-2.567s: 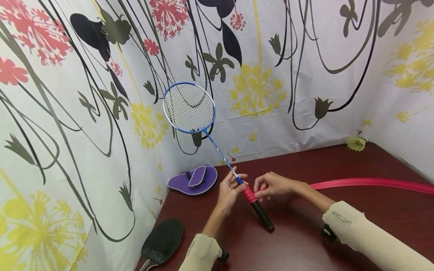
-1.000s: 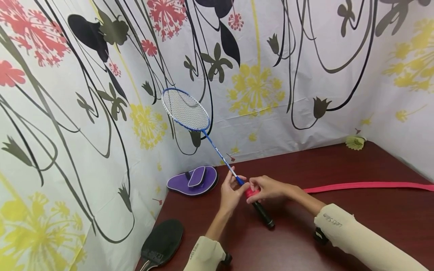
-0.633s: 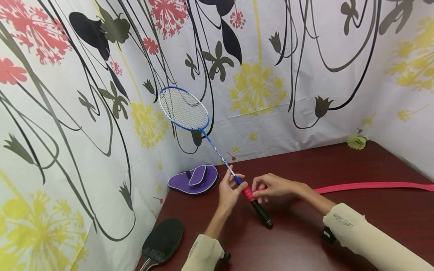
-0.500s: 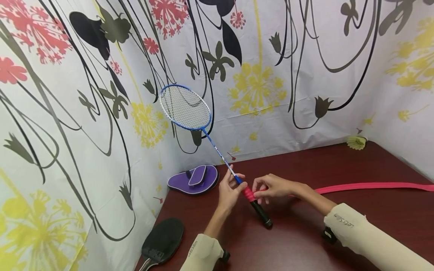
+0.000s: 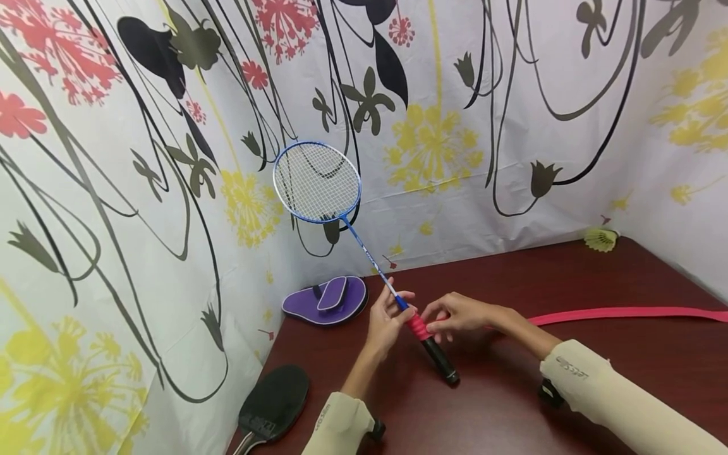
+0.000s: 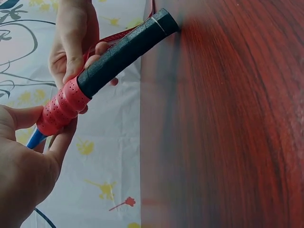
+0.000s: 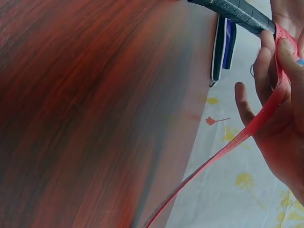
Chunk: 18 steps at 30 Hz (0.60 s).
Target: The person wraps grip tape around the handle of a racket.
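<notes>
A blue-and-white badminton racket (image 5: 317, 182) slants up to the left, head raised in front of the patterned sheet. My left hand (image 5: 382, 325) holds it where the shaft meets the handle, its thumb on the red wrap. Perforated red grip tape (image 6: 61, 107) lies in overlapping turns round the upper handle; the black grip (image 5: 440, 363) below is bare of it. Just right of the wrap, my right hand (image 5: 463, 313) pinches the tape's loose run. From those fingers the tape strip (image 7: 266, 111) runs across the palm and trails off.
The tape's far length (image 5: 614, 311) stretches right over the dark red table (image 5: 489, 404). A purple paddle case (image 5: 327, 302) lies at the back left, a black table tennis paddle (image 5: 274, 403) at the front left. A yellow shuttlecock (image 5: 601, 239) sits in the far right corner.
The racket has turned so its face shows wider again. My right hand, which covered the wrap a second ago, has drawn back to the right of it with the tape.
</notes>
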Motion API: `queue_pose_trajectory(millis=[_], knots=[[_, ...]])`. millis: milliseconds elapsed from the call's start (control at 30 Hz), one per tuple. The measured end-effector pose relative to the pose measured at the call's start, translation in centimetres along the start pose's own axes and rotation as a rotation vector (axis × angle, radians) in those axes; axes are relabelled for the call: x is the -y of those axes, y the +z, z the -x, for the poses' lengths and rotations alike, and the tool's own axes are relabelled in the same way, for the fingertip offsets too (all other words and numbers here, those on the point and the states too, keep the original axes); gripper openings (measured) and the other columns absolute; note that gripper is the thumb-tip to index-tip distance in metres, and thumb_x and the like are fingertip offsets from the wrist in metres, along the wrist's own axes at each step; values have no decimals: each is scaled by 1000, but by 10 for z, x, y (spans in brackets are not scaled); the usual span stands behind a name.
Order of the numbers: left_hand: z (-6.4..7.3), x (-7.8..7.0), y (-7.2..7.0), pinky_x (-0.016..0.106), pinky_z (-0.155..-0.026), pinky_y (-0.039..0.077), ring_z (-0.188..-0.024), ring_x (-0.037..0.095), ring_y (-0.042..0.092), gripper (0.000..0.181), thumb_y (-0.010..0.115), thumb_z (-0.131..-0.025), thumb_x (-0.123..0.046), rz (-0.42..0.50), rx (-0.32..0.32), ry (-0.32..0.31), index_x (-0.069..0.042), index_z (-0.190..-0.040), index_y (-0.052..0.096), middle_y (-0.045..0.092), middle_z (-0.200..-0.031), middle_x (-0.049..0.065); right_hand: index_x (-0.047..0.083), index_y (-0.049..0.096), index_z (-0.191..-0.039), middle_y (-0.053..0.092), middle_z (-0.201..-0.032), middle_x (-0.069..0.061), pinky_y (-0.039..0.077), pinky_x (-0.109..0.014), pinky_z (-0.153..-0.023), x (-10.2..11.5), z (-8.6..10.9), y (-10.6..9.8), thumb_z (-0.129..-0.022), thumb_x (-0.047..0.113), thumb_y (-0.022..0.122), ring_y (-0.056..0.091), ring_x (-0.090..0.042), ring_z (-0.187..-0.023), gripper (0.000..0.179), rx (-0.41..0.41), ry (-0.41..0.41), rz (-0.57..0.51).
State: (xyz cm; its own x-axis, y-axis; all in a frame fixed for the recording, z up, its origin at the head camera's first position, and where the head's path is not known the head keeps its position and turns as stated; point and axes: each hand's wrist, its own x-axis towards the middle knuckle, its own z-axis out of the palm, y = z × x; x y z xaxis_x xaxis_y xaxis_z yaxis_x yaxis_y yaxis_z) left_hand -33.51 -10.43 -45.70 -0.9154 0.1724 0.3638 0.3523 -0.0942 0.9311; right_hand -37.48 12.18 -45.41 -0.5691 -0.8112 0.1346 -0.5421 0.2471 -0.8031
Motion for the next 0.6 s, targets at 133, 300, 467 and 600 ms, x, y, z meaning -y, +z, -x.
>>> queue_pose_trajectory(millis=[133,300,467,600], knots=[[0,-1,0,26,-85,58,-97,21,70,92,65,-91,15,31,32,-12,-10,-166,18,63,-136,27,9,71,-126,76,-78,-16,59,-57,-64,1,-1,-1,-104,22,66,71,-27,-63,26,45,-15,16],[0,1,-2,24,-82,57,-101,28,71,77,63,-93,14,41,51,2,-6,-157,25,58,-141,31,11,71,-123,75,-76,-17,59,-47,-61,5,-3,-1,-106,20,62,68,-17,-63,21,91,-44,53],[0,3,-4,26,-85,57,-111,43,67,58,68,-92,12,-1,25,45,-2,-142,42,62,-136,28,10,71,-120,74,-73,-12,59,-42,-58,7,-2,0,-105,22,64,68,-17,-62,20,67,-52,75],[1,3,-4,24,-81,57,-108,35,69,62,79,-88,3,-135,-69,51,-7,-145,55,72,-121,17,12,71,-117,74,-72,-9,55,-26,-55,8,1,1,-104,26,66,70,-34,-64,20,25,-28,97]])
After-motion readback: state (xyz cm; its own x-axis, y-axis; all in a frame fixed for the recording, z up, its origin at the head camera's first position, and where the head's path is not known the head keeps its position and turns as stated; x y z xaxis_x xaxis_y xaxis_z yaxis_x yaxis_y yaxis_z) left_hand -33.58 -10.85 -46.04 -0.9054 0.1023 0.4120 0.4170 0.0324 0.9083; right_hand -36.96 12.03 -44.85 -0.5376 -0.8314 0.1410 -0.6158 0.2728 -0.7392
